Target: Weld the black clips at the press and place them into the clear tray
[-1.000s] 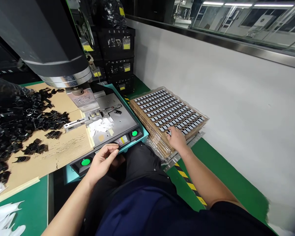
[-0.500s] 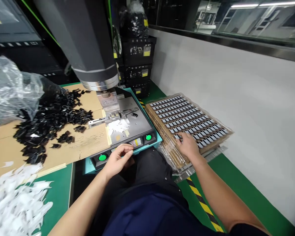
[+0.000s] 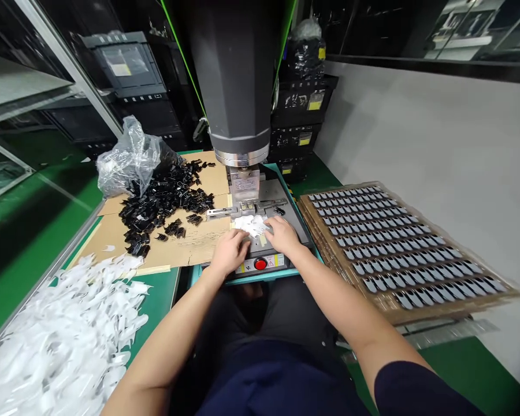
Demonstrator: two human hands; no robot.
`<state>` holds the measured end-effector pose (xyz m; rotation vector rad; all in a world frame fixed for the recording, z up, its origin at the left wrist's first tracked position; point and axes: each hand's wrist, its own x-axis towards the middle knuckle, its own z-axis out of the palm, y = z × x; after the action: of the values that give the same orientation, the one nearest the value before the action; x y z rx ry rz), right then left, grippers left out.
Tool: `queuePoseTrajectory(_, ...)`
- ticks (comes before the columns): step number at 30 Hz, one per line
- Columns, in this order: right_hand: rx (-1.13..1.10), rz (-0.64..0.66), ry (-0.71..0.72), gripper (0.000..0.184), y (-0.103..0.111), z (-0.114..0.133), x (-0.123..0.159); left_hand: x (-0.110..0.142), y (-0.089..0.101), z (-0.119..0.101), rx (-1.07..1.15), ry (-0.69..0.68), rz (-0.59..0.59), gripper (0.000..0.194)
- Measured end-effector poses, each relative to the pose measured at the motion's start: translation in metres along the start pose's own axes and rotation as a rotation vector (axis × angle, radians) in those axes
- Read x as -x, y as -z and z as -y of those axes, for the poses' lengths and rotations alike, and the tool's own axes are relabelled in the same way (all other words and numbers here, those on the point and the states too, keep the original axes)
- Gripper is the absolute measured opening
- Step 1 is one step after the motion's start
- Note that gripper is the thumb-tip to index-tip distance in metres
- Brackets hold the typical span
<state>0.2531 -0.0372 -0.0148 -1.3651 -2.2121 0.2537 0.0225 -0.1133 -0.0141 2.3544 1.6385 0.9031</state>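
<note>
A small pile of white thin plastic pieces (image 3: 250, 225) lies on the grey metal plate (image 3: 286, 222) of the machine. My right hand (image 3: 283, 237) reaches in from the right, its fingertips at the pile's edge and its thumb apart from the forefinger. At the pile's near left side is my left hand (image 3: 231, 252), fingers bent, with a gap to the thumb. Nothing shows in either hand. Just behind the pile, a metal fixture (image 3: 247, 208) sits beneath the clear block (image 3: 245, 185) of the machine head (image 3: 241, 151). A small black part (image 3: 279, 211) rests right of the fixture.
Black clips (image 3: 160, 202) are heaped on cardboard (image 3: 199, 245) at left, beside a plastic bag (image 3: 130, 159). Many white pieces (image 3: 65, 335) cover the near left table. Stacked trays (image 3: 390, 318) with grey-faced parts stand right. A red button (image 3: 260, 264) is on the machine's front.
My right hand has left the tray and come to the white pile. My left hand has moved up to the pile's near side. The view has turned left.
</note>
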Motion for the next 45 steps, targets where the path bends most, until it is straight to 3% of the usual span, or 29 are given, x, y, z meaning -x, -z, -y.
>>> queuePoseTrajectory(4,0.022,-0.050,0.000,0.012,-0.010,0.000,-0.001,-0.022,-0.007,0.004,-0.211,-0.119,0.070,0.039)
queuePoseTrajectory(11,0.007,-0.146,-0.039,0.013,-0.015,-0.003,0.005,-0.033,-0.011,0.011,-0.272,-0.278,0.109,0.030)
queuePoseTrajectory(16,-0.064,-0.218,-0.118,0.020,-0.018,-0.006,0.007,-0.029,-0.009,0.014,-0.194,-0.326,0.061,0.024)
queuePoseTrajectory(22,-0.220,-0.321,-0.027,0.034,-0.010,-0.014,0.009,-0.023,0.011,0.022,-0.024,-0.259,-0.096,0.030)
queuePoseTrajectory(27,-0.143,-0.276,0.054,0.024,0.000,-0.010,-0.014,-0.042,0.024,0.042,0.053,-0.170,-0.221,0.023)
queuePoseTrajectory(34,-0.027,-0.145,0.163,0.035,-0.002,0.013,-0.064,-0.082,0.012,0.053,0.037,0.001,-0.203,0.022)
queuePoseTrajectory(41,0.055,-0.092,0.161,0.038,-0.014,0.013,-0.078,-0.093,0.004,0.056,0.078,-0.047,-0.163,0.024)
queuePoseTrajectory(45,0.114,-0.021,0.216,0.043,-0.014,0.013,-0.077,-0.103,-0.001,0.060,-0.009,-0.091,-0.078,0.026)
